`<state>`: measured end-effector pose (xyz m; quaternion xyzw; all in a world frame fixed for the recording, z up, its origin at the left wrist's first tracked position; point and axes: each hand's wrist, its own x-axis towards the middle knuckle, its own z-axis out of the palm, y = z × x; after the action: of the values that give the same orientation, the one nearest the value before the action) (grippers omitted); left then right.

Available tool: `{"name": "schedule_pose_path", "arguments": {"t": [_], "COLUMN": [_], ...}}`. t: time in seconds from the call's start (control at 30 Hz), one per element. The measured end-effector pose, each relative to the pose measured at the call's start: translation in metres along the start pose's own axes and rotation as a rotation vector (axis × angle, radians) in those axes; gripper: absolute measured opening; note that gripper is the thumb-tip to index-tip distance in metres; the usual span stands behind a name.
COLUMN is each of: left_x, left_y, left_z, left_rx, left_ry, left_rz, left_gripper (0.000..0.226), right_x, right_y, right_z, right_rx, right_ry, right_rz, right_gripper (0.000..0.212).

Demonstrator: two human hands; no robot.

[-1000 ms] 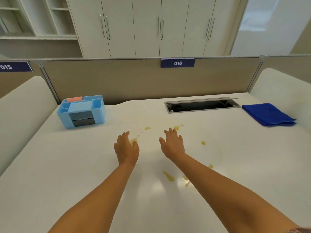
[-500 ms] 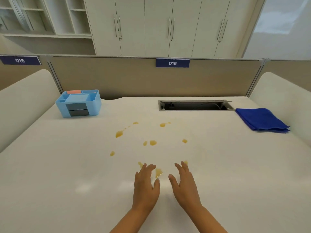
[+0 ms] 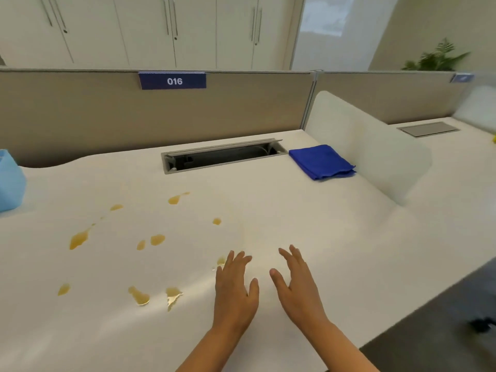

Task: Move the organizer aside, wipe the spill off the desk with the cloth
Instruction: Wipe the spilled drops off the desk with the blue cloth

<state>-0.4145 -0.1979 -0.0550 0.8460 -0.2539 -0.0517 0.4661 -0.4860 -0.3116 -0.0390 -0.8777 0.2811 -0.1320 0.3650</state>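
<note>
A folded blue cloth lies at the back right of the white desk, next to the side divider. Only a corner of the light blue organizer shows at the far left edge. Yellow-orange spill drops are scattered over the left and middle of the desk. My left hand and my right hand hover side by side above the desk's near middle, fingers spread, holding nothing. One drop lies right beside my left hand's fingertips.
An open cable slot is cut into the desk at the back. A beige partition with a "016" label closes the back. A white rounded divider stands on the right, with a neighbouring desk beyond. Dark floor shows at the lower right.
The view has swung to the right, so the organizer has slid almost out of frame on the left. Both hands stay open, now to the right of the spill.
</note>
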Motion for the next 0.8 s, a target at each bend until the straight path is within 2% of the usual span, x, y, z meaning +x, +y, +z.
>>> {"name": "schedule_pose_path", "arguments": {"t": [0.17,0.37,0.57,0.7,0.8], "left_x": [0.043,0.107,0.171,0.175,0.174], "left_y": [0.025,0.067,0.112,0.129,0.135], "left_z": [0.046,0.127,0.192,0.221,0.240], "left_rx": [0.028,0.037,0.075,0.140,0.158], "left_ry": [-0.040,-0.042,-0.017,-0.022,-0.023], "left_rz": [0.043,0.012,0.006,0.068,0.054], "left_gripper": [0.042,0.042,0.044,0.046,0.046], "right_x": [0.058,0.160,0.283,0.358,0.405], "right_y": [0.045,0.109,0.152,0.156,0.162], "right_z": [-0.038,-0.096,-0.138,-0.140,-0.138], "right_rx": [0.020,-0.011,-0.244,-0.362,-0.572], "right_ry": [0.068,0.074,-0.015,-0.092,-0.196], "right_rz": [0.056,0.012,0.019,-0.089,-0.205], "right_gripper": [0.053,0.056,0.068,0.076,0.089]}}
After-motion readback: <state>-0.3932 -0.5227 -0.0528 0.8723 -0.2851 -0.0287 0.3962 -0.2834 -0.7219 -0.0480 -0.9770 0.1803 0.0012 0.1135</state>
